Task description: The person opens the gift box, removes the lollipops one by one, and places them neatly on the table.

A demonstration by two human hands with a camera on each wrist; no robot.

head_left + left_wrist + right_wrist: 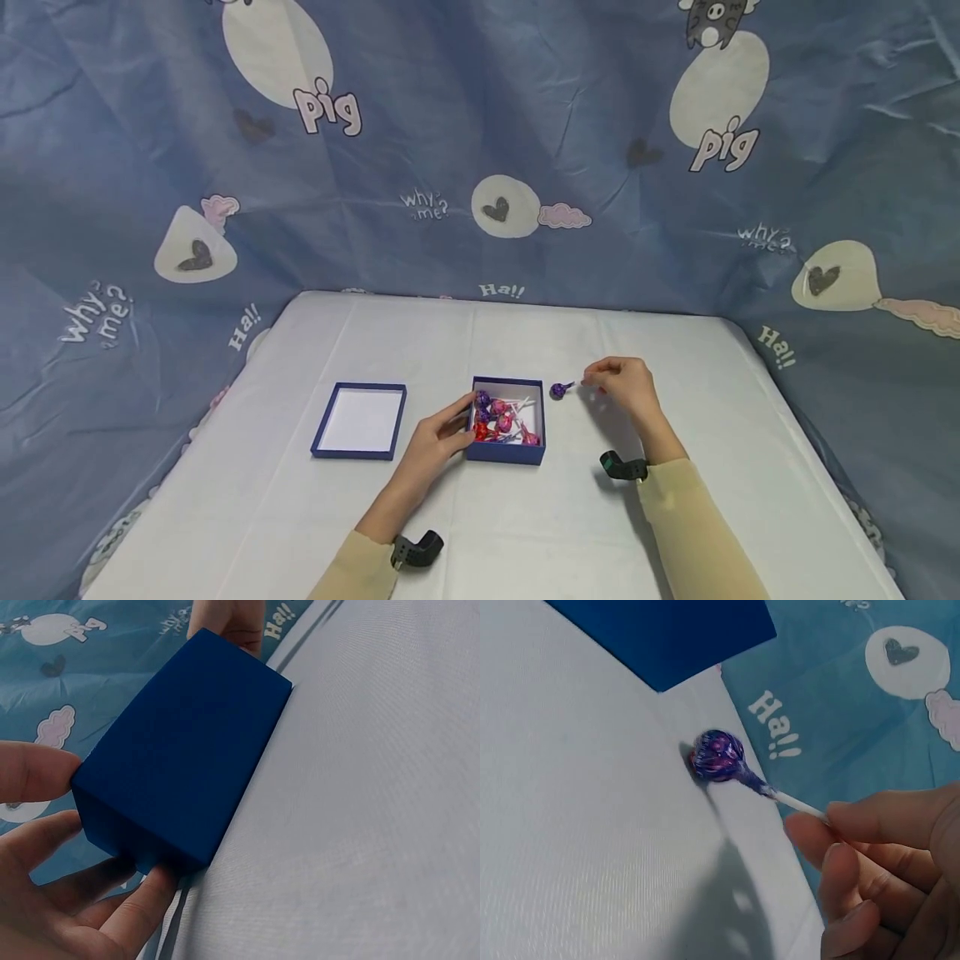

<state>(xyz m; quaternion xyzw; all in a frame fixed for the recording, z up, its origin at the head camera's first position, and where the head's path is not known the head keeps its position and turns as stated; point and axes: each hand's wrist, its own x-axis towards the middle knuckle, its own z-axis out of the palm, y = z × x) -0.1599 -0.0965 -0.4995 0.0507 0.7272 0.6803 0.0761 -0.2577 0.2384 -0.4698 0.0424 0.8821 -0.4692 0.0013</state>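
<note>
An uncovered blue box (pixel 504 452) with a white inside stands mid-table, holding several lollipops (pixel 504 421) in purple, pink and red wrappers. At its left side my left hand (pixel 433 437) holds it, thumb at the near corner and a finger reaching to the far one. In the left wrist view the thumb and fingertips touch the box (pixel 180 742) at one end. To the right of the box, my right hand (pixel 624 385) pinches the white stick of a purple lollipop (pixel 558 391). The lollipop's wrapped head (pixel 720 756) points toward the box, close over the table with its shadow beside it.
A shallow blue-rimmed lid (pixel 358 456) with a white inside lies to the left of the box. Both stand on a white-covered table (pixel 540 533). A blue printed curtain (pixel 420 250) hangs behind the table and along its sides.
</note>
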